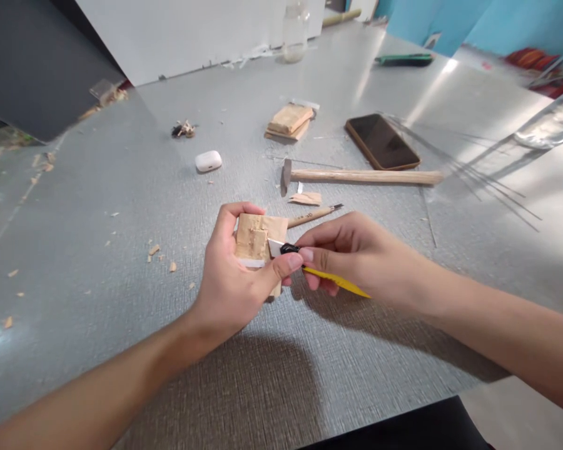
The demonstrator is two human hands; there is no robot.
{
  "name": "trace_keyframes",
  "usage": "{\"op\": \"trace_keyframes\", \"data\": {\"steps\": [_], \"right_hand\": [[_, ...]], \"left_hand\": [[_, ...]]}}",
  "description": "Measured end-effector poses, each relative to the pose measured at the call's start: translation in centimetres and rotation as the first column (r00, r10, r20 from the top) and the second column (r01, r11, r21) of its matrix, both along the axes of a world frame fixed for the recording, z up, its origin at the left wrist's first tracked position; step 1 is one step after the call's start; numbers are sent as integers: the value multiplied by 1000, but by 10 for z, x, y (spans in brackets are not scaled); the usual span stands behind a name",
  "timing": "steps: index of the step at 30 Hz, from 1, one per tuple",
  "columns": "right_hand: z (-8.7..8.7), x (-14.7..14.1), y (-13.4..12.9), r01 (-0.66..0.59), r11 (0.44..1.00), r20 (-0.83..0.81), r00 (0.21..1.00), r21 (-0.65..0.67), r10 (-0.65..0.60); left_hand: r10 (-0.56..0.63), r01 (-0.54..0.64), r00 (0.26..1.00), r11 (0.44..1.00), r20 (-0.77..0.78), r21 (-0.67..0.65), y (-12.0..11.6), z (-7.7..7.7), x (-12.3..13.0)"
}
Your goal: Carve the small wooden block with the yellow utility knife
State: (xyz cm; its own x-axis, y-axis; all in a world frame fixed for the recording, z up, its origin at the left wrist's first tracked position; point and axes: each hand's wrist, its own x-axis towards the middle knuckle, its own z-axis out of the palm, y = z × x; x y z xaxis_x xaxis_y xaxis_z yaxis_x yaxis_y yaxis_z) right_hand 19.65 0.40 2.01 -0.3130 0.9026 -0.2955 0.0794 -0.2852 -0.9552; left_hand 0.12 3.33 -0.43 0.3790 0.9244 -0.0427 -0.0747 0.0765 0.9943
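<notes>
In my left hand (pixel 237 275) is a small wooden block (pixel 251 231) with a carved, stepped face and a white strip along its lower part. The fingers wrap behind it and the thumb reaches across its lower right. My right hand (pixel 351 253) grips a yellow utility knife (pixel 340 281) with a black blade holder. Its blade lies against the right part of the block, and my left thumb rests by the black holder. Just beyond my hands, a wooden-handled carving tool (pixel 309 216) lies on the table.
Behind the hands lie a hammer (pixel 366 176), a wood scrap (pixel 306 198), a phone (pixel 382 142), stacked wood pieces (pixel 289 120) and a white earbud case (pixel 208 161). Thin metal rods (pixel 478 172) spread at right. Farther back are a green cutter (pixel 406 60) and a glass jar (pixel 295 31). Shavings dot the left.
</notes>
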Motion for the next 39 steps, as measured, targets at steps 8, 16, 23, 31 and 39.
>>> {"op": "trace_keyframes", "data": {"steps": [8,16,23,31,39], "right_hand": [[-2,-11,-8,85,995,134,987,56,-92],[-8,-9,7,182,936,208,945,302,-251],[-5,0,9,284,934,61,951,215,-303],[0,5,6,143,984,9,989,111,-145],[2,6,4,-153,987,141,979,52,144]], "left_hand": [[-8,7,1000,999,-22,-32,8,-2,-4],[-79,68,994,987,-73,-143,-1,-4,2],[32,-30,999,995,16,-95,0,-9,-2],[40,-36,998,996,39,-81,-1,-8,-2],[5,0,996,999,89,-52,0,-9,-2]]}}
